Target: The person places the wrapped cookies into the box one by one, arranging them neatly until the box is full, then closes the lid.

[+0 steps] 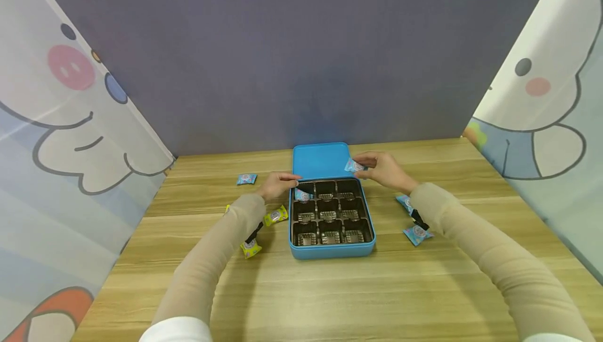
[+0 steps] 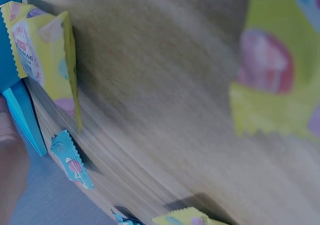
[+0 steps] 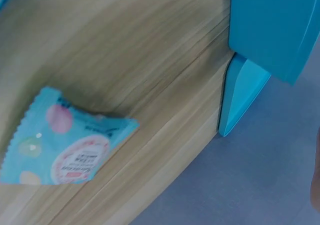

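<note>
A blue box [image 1: 332, 251] with a dark tray of several compartments stands on the table, one blue packet [image 1: 303, 194] lying in its far-left compartment. My left hand [image 1: 278, 185] is at the box's far-left corner, fingers loosely extended by the rim beside that packet. Above the blue lid [image 1: 320, 160] behind the box, my right hand [image 1: 383, 170] pinches another blue packet [image 1: 354, 166] between thumb and fingers. Only part of the left hand [image 2: 11, 160] shows in the left wrist view, and a sliver of the right hand [image 3: 316, 180] in the right wrist view.
Left of the box lie yellow packets [image 1: 275, 216], partly hidden by the left arm, and a blue packet [image 1: 246, 178] farther back. Blue packets [image 1: 417, 234] lie to the right, by the right forearm. A grey partition [image 1: 301, 69] rises behind the table.
</note>
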`<move>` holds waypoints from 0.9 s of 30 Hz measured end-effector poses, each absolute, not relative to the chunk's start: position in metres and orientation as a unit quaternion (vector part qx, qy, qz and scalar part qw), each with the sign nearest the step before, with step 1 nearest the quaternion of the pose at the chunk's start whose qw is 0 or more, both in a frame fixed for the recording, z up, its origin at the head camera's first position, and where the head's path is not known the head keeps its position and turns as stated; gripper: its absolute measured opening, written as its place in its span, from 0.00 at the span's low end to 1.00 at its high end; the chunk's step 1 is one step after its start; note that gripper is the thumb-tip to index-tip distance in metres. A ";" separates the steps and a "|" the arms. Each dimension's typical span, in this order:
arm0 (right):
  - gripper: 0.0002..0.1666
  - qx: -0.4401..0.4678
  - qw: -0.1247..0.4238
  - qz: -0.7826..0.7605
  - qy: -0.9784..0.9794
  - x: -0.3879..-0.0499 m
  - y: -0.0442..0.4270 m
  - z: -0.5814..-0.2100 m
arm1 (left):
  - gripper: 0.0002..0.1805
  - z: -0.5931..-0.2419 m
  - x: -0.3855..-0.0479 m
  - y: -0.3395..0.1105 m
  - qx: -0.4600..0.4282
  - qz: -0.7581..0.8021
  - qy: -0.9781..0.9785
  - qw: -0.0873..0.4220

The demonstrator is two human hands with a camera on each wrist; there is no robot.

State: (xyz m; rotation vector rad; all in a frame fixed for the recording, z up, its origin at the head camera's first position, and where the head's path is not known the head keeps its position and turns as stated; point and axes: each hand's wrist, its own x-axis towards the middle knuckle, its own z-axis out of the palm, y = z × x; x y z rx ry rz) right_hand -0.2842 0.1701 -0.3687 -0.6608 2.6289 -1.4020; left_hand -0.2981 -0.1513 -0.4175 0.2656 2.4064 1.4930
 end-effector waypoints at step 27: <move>0.28 -0.234 0.079 -0.445 0.861 -0.274 0.128 -0.374 | 0.17 -0.418 -0.298 -0.149 0.084 0.517 0.840 0.142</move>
